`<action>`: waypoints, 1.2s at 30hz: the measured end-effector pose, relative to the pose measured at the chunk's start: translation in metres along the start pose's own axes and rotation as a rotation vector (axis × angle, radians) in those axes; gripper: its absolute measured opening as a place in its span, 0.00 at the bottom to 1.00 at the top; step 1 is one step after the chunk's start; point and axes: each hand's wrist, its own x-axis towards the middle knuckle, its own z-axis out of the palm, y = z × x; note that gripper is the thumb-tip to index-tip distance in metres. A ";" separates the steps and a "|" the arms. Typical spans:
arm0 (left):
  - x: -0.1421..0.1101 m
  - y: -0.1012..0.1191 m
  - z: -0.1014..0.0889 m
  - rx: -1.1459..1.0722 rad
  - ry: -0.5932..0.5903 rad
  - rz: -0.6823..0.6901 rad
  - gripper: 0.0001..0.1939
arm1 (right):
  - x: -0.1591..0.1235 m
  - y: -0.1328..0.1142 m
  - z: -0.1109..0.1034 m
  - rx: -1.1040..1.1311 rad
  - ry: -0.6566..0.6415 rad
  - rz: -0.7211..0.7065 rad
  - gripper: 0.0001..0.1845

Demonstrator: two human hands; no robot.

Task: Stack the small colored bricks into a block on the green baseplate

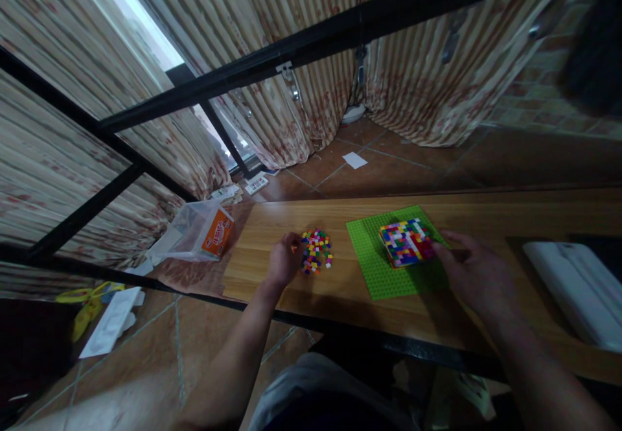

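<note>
A loose pile of small coloured toy bricks [317, 250] lies on the wooden table. At the pile's left edge is my left hand [284, 260], its fingers curled together in a pinch; whatever is between them is too small to make out. A green studded baseplate [363, 249] lies to the right of the pile. On it stands a low block of multicoloured toy bricks [405, 242], with red ones at its right side. My right hand [479, 279] is at that right side, thumb and forefinger apart. Whether its fingertips touch the block I cannot tell.
The wooden table [276, 220] is long and narrow. A white device [576, 288] lies on its right part. Off the left end stands a clear plastic bin [197, 227] with an orange label. A dark metal frame [311, 52] crosses before the curtains [311, 3].
</note>
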 end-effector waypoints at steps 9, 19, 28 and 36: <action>-0.017 0.092 0.046 -0.359 -0.182 0.303 0.05 | -0.002 -0.004 0.000 0.133 0.098 -0.129 0.23; -0.008 0.158 0.085 -0.143 -0.234 0.468 0.07 | 0.003 -0.010 -0.008 0.145 0.128 -0.097 0.20; -0.002 0.175 0.108 0.118 -0.122 0.592 0.11 | 0.005 -0.004 -0.002 0.157 0.040 -0.061 0.18; -0.005 0.180 0.119 0.115 -0.020 0.532 0.13 | 0.007 -0.003 0.006 0.207 -0.044 -0.034 0.18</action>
